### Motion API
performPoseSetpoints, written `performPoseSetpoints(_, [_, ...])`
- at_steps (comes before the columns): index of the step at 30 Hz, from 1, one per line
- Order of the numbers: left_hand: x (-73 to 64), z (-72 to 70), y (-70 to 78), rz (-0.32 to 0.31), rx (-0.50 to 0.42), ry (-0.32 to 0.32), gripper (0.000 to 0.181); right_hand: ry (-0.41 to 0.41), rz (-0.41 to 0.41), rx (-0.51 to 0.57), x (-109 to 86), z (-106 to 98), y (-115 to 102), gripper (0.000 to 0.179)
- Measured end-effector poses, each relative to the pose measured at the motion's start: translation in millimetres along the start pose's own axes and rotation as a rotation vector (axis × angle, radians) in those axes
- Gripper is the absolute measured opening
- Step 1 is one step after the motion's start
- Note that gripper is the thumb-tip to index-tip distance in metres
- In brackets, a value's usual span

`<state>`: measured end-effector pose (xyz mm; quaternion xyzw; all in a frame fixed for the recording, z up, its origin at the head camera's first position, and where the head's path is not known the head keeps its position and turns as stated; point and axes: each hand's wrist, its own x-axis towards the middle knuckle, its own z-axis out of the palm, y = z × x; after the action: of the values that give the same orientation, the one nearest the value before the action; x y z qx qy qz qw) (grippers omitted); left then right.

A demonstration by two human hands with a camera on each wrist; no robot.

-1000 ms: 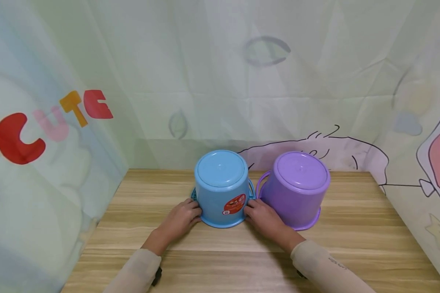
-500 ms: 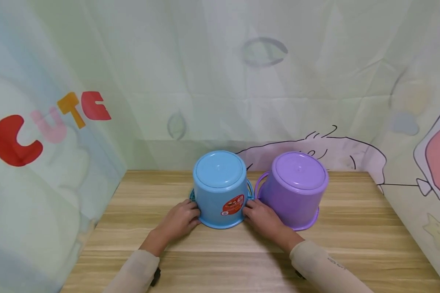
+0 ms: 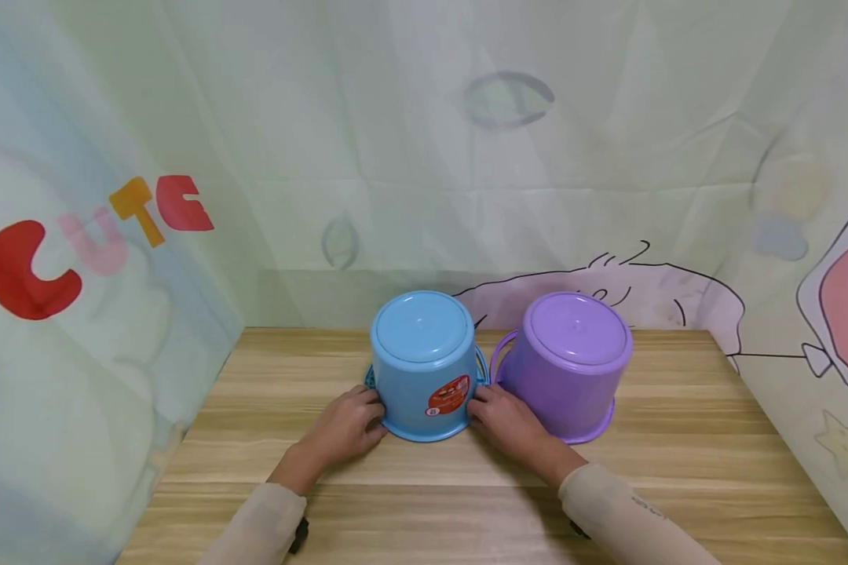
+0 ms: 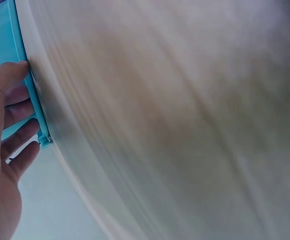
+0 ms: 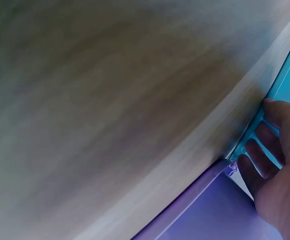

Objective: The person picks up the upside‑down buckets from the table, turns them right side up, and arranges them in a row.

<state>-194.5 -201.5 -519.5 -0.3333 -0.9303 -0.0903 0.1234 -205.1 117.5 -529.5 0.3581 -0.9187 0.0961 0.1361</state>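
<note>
A blue bucket (image 3: 424,329) stands upside down on the wooden table, a red oval label on its near side. My left hand (image 3: 348,422) grips its lower left side, the thumb right at the rim (image 4: 27,82) in the left wrist view. On the opposite side, my right hand (image 3: 505,420) grips the bucket low near the handle joint, its thumb and fingers along the rim. Just right of that hand is an upturned purple bucket (image 3: 572,377), tilted slightly in this view, its handle (image 3: 498,357) reaching toward the blue one.
The wood-grain table (image 3: 424,510) runs back to a pale printed curtain (image 3: 396,196). Curtain also hangs along the left and right sides, with red and orange letters at left. Part of the purple bucket fills the bottom of the right wrist view.
</note>
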Motion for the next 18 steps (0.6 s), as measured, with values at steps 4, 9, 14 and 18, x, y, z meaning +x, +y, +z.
performPoseSetpoints(4, [-0.7,0.1,0.2,-0.004,-0.007,0.011,0.016,0.016,-0.012,0.003,-0.5,-1.7,-0.8,0.008])
performPoseSetpoints(9, [-0.8,-1.3,1.2,-0.017,-0.011,0.011,0.015,0.015,-0.012,0.023,-1.7,-1.7,-0.8,0.009])
performPoseSetpoints(14, [-1.3,-3.1,2.0,-0.030,-0.014,0.011,0.015,0.020,-0.017,0.022,-2.5,-2.1,-0.5,0.009])
performPoseSetpoints(18, [-2.4,-4.2,2.2,-0.033,-0.021,0.020,0.016,0.035,-0.035,0.026,-2.6,-1.8,0.8,0.008])
